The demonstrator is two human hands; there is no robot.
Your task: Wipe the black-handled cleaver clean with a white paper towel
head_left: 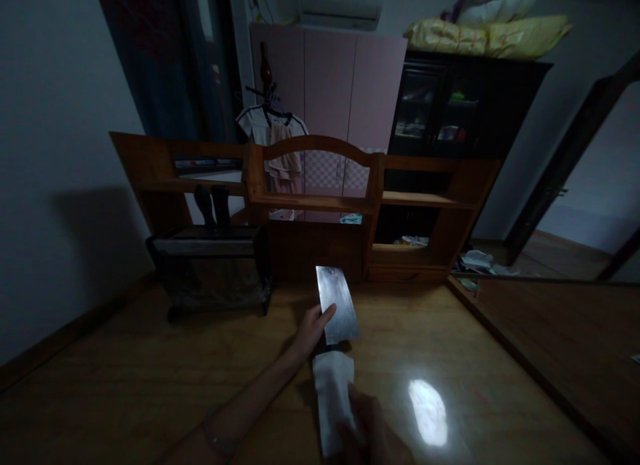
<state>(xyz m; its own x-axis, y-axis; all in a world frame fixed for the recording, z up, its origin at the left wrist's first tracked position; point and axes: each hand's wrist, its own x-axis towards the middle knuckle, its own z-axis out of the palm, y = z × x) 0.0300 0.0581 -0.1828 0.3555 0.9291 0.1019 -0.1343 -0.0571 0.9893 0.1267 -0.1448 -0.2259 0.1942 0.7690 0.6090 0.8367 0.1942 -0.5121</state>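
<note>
A cleaver [339,308] with a broad shiny blade points away from me above the wooden tabletop. My left hand [311,329] grips the blade at its left edge, thumb on the face and the other fingers hidden behind. Just below the blade hangs a white cloth or paper towel [334,398], which covers the place where the handle would be; only a short dark piece shows between them. My right hand [371,421], dark and blurred at the bottom, is closed on this white cloth. Whether the handle lies inside the cloth is hidden.
A dark knife block [213,271] with two black-handled knives [213,207] stands at the left. Behind it runs a wooden shelf unit [315,201] with a drawer. A raised wooden edge [505,331] borders the tabletop on the right. A bright light reflection lies right of my hands.
</note>
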